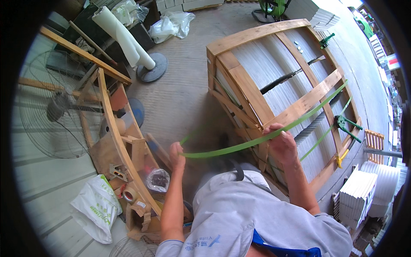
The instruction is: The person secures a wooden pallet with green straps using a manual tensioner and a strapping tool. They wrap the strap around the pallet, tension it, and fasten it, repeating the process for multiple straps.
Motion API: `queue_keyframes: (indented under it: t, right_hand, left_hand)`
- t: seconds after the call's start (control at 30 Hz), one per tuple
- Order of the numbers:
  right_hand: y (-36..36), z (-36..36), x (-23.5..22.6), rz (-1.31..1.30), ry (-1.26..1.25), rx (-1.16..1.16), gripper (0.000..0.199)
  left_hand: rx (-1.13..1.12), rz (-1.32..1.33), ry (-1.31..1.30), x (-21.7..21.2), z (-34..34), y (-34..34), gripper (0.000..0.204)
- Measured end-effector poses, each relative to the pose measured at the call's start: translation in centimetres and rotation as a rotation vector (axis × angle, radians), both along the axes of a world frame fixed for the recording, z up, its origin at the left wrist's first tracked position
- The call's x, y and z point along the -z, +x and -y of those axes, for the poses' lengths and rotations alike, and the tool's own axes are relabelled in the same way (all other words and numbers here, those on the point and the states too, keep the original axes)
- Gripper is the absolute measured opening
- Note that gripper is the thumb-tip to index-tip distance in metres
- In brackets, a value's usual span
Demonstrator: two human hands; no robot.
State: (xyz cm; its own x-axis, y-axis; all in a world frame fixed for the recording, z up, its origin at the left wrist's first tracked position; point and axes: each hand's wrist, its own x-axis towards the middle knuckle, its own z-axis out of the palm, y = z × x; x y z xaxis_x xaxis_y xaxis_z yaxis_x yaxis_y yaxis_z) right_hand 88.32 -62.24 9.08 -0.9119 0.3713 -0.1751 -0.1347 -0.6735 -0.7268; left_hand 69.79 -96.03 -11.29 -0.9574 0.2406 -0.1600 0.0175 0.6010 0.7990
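pulling green strap (257, 139), wooden crate (274, 85), fan (55, 107)

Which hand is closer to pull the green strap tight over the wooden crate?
Probably the right hand. It grips the green strap right at the wooden crate corner. The left hand holds the strap's loose end, away from the crate.

White plastic sack with green print (95, 209): crumpled on floor, lower left, beside wooden frame. Clear plastic bags (171, 25): bunched on floor, top centre. Small clear bag with dark contents (158, 180): against wooden frame, near left hand (176, 155). Red-white sign (391, 62): far right edge, small, blurred.
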Motion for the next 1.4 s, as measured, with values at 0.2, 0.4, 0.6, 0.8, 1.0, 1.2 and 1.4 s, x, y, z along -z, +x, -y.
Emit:
queue_keyframes:
  t: [0.2,0.4,0.6,0.8,1.0,1.2,1.4]
  right_hand:
    - [-5.7,-1.3,-0.5,0.014,-0.02,-0.202,0.046]
    - [-9.7,-1.1,-1.6,0.203,0.243,-0.304,0.054]
    - [-15.1,1.2,-2.2,0.285,0.403,-0.229,0.058]
    - [-20.7,1.8,-1.5,0.322,1.184,0.105,0.037]
    - [-20.1,0.2,-2.2,0.309,0.626,0.437,0.031]
    - [-19.4,-2.4,-2.9,0.317,0.658,0.636,0.034]
    - [-20.9,-2.4,-2.0,0.316,0.576,0.629,0.035]
  left_hand:
    - [0.078,-0.117,-0.064,-6.8,-4.5,-2.5,0.028]
    - [0.213,-0.242,-0.062,-11.7,-9.7,-6.5,0.026]
    - [0.54,-0.22,0.05,-16.3,-16.4,-11.6,0.021]
    - [0.909,-0.167,0.264,-19.2,-22.4,-14.5,0.027]
    - [0.963,0.072,0.444,-19.2,-24.8,-15.7,0.031]
    - [0.497,0.522,0.438,-11.4,-18.8,-20.2,0.025]
    - [0.269,0.832,0.058,2.0,-3.5,-20.3,0.022]
